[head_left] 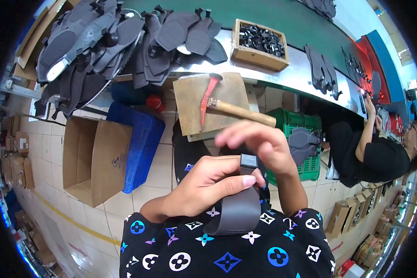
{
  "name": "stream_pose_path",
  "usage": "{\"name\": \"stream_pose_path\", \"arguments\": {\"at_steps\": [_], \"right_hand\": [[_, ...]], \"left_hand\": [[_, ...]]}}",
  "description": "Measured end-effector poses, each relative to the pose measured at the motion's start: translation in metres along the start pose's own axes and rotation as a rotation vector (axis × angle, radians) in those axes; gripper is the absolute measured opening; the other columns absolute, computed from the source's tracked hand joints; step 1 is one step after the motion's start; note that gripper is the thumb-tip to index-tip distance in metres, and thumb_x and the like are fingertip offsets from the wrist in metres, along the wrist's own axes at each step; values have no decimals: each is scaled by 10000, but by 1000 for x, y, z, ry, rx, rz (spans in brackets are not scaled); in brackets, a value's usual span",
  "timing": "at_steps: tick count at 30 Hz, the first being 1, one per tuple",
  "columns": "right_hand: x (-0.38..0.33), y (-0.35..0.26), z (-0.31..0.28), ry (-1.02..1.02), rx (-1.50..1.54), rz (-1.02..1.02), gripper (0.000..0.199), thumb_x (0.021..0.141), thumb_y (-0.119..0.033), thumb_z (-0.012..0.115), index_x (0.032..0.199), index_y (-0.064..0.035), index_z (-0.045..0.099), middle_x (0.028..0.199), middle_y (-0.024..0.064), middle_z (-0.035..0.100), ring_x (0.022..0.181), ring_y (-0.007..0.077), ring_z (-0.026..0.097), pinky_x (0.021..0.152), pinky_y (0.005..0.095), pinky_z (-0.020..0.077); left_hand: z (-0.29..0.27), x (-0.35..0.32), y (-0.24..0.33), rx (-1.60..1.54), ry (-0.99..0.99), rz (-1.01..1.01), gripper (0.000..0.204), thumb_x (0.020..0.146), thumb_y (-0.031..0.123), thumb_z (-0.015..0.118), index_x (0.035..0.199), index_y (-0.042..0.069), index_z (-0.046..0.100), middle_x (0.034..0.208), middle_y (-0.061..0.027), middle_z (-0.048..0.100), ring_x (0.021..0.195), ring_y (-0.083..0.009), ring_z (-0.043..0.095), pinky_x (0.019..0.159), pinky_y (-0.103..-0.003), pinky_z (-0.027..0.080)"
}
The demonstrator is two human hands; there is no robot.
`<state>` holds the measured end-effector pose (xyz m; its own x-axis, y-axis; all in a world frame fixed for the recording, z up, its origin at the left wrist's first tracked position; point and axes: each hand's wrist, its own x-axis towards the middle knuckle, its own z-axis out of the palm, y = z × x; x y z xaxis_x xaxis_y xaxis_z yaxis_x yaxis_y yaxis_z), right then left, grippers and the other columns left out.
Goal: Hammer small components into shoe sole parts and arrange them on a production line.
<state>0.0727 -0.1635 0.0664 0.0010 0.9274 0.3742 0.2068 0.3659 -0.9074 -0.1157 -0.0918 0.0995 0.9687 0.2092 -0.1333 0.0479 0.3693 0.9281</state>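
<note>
The person's left hand (208, 183) is closed around a grey shoe strap piece (238, 208), with the thumb laid across its front and the fingers wrapped behind. The strap piece sits in front of the person's chest, just below the wooden block (208, 104). Its long axis runs nearly upright: the wide, rounded end hangs downward over the patterned black shirt (227, 252), and the narrow end points up toward the block. At that upper end sits a small dark buckle (249, 161), just above the thumb tip.

The right hand (259, 141) hovers above the buckle, blurred, with the fingers loosely curled and spread partway; it holds nothing that can be made out, and whether a fingertip touches the buckle cannot be told.

A hammer (227, 106) with a red head and wooden handle lies on the wooden block, the handle pointing right. Beyond the block, on the tabletop (296, 74), lies a heap of dark shoe upper pieces (106, 41) to the left and a wooden box of small black parts (260, 44) to the right. Left of the block an open cardboard box (95, 160) and a blue crate (141, 143) stand on the tiled floor; a green crate (301, 139) stands right of it. Another person in black (370, 153) sits further right.
</note>
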Motion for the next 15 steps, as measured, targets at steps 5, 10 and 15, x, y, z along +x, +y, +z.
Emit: {"name": "stream_pose_path", "arguments": {"at_steps": [5, 10, 15], "right_hand": [[-24, -14, 21, 79, 662, 155, 538, 989, -537, 530, 923, -11, 622, 939, 134, 613, 972, 298, 599, 888, 442, 489], [-25, -30, 19, 112, 662, 142, 544, 1007, -529, 486, 850, -27, 624, 852, 114, 621, 881, 278, 593, 841, 425, 475], [-30, -31, 22, 207, 618, 127, 546, 1022, -513, 460, 839, -26, 624, 797, 95, 615, 811, 258, 581, 813, 410, 470]], "left_hand": [[6, 6, -9, -146, -253, -66, 348, 1071, 251, 463, 1142, -54, 616, 1101, -106, 628, 1100, -182, 590, 987, -298, 449], [11, 8, -13, -196, -320, -110, 363, 1080, 281, 444, 1142, -40, 601, 1117, -117, 597, 1093, -191, 571, 973, -310, 441], [13, 11, -14, -266, -325, -154, 357, 1078, 281, 450, 1114, -35, 613, 1116, -114, 596, 1093, -180, 567, 964, -304, 441]]}}
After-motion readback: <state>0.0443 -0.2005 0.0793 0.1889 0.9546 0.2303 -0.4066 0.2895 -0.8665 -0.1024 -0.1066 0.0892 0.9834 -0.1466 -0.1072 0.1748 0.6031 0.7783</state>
